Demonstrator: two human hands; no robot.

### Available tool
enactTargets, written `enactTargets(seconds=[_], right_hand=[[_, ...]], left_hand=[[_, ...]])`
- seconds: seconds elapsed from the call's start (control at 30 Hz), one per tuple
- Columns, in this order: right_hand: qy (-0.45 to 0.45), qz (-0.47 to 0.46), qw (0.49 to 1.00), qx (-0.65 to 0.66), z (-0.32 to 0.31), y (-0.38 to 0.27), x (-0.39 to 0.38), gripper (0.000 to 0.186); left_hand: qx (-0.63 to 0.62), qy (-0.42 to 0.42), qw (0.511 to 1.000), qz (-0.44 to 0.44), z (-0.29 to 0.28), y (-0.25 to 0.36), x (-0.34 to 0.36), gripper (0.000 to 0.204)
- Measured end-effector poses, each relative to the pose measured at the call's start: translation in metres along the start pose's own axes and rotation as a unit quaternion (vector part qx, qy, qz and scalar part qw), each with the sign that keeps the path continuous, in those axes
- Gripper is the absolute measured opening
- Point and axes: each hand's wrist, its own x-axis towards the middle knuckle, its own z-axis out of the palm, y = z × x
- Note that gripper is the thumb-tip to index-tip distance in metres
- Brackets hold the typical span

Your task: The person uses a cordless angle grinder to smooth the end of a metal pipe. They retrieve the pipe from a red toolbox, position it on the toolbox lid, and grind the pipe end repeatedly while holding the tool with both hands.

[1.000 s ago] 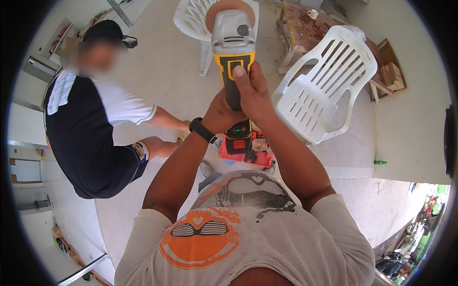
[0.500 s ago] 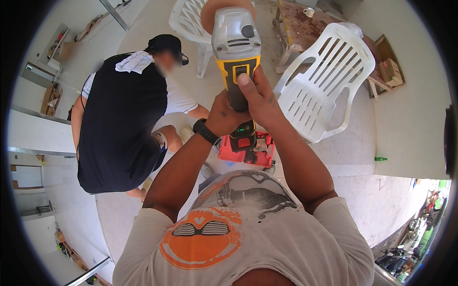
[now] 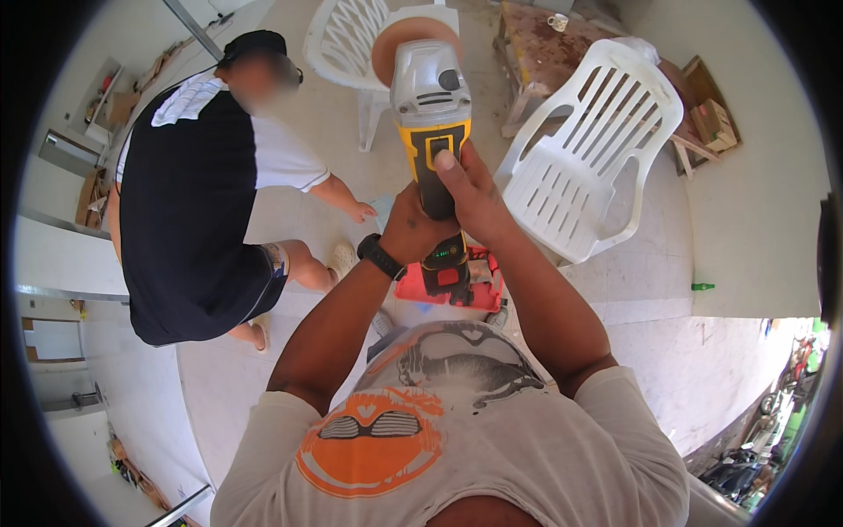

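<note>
Grinder held up in both hands

Cordless angle grinder (image 3: 430, 132) is raised at chest height, disc (image 3: 399, 39) pointing away, presumably for inspection; right hand (image 3: 474, 198) wraps the yellow body, thumb near the switch; left hand (image 3: 413, 233) closes round the handle above the battery; the bystander (image 3: 193, 184) has since shifted left, bending lower.

Head-worn fisheye view, looking steeply down, close over chest and forearms

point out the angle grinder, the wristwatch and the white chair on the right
angle grinder (image 3: 430, 97), head view, on its grey gear housing
wristwatch (image 3: 380, 256), head view, on the black band at the left wrist
white chair (image 3: 590, 162), head view, on its slatted backrest
</note>
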Motion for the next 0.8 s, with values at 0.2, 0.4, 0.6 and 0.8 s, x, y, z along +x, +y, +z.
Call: enactTargets(seconds=[0.2, 0.4, 0.6, 0.8], right_hand=[[-0.024, 0.049, 0.998, -0.020, -0.004, -0.004, 0.001, 0.069], [-0.107, 0.054, 0.960, -0.252, -0.043, 0.013, -0.015, 0.092], [0.065, 0.295, 0.920, -0.251, -0.193, 0.108, -0.128, 0.084], [0.178, 0.569, 0.696, -0.399, -0.304, 0.227, -0.386, 0.085]], left_hand=[[0.001, -0.010, 1.000, -0.025, 0.001, -0.003, -0.001, 0.055], [0.078, 0.054, 0.995, -0.029, -0.019, -0.023, -0.011, 0.049], [0.473, 0.059, 0.867, -0.147, -0.086, -0.074, -0.063, 0.055], [0.525, -0.028, 0.719, -0.454, -0.112, -0.138, -0.183, 0.055]])
